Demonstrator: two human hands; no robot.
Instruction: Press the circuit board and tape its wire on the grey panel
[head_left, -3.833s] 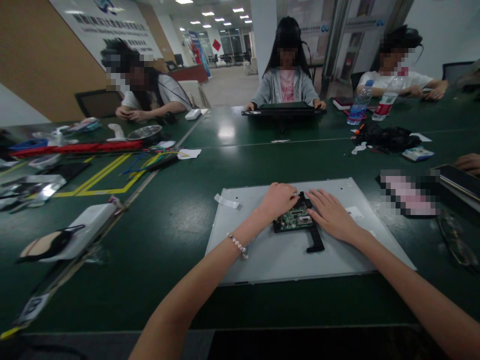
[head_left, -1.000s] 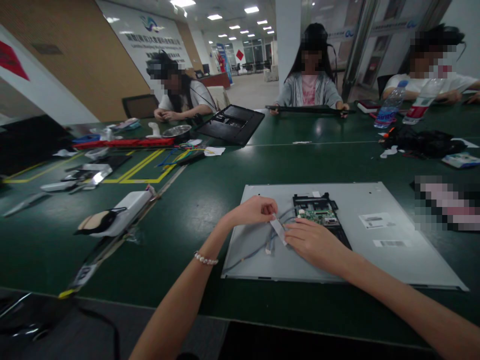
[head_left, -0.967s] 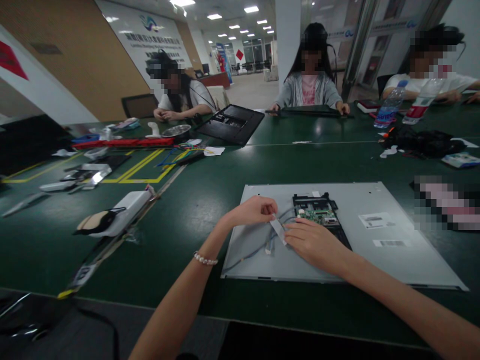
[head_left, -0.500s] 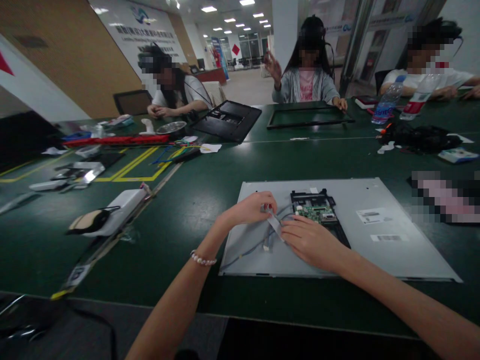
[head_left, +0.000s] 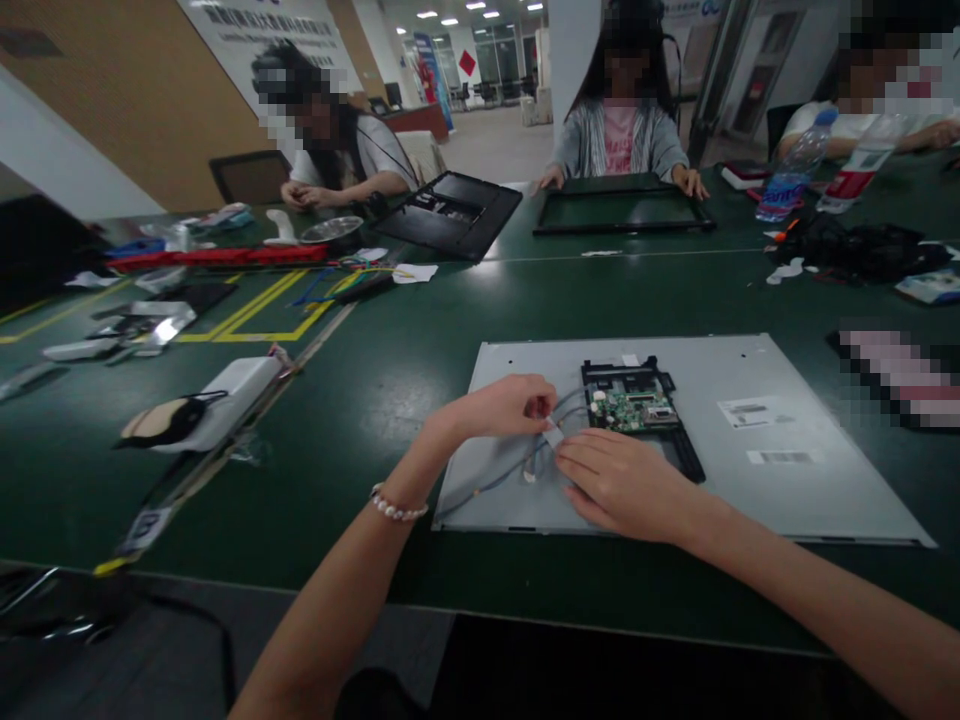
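Note:
A silver-grey display panel (head_left: 757, 505) lies on the table, its labelled back facing up. A green circuit board (head_left: 637, 412) sits in a black bracket (head_left: 688, 460) on it. My left hand (head_left: 504, 408) is closed, thumb and fingers pinching the upper end of a pale grey strip (head_left: 553, 434), perhaps tape. My right hand (head_left: 626, 482) rests low over the panel, fingers together, their tips gripping the strip's lower end. Grey cables (head_left: 501, 480) run from the board beneath the strip and my left hand towards the panel's near left corner.
Across the table, a person rests both hands on a black frame (head_left: 626, 228). Near it are a black plastic cover (head_left: 457, 215) and two bottles (head_left: 795, 170). A white device (head_left: 232, 390) lies left, a pink and black object (head_left: 900, 380) right.
My left fingers have moved slightly down along the strip towards my right hand, and less of the strip shows. The person opposite has lowered a raised hand onto the black frame.

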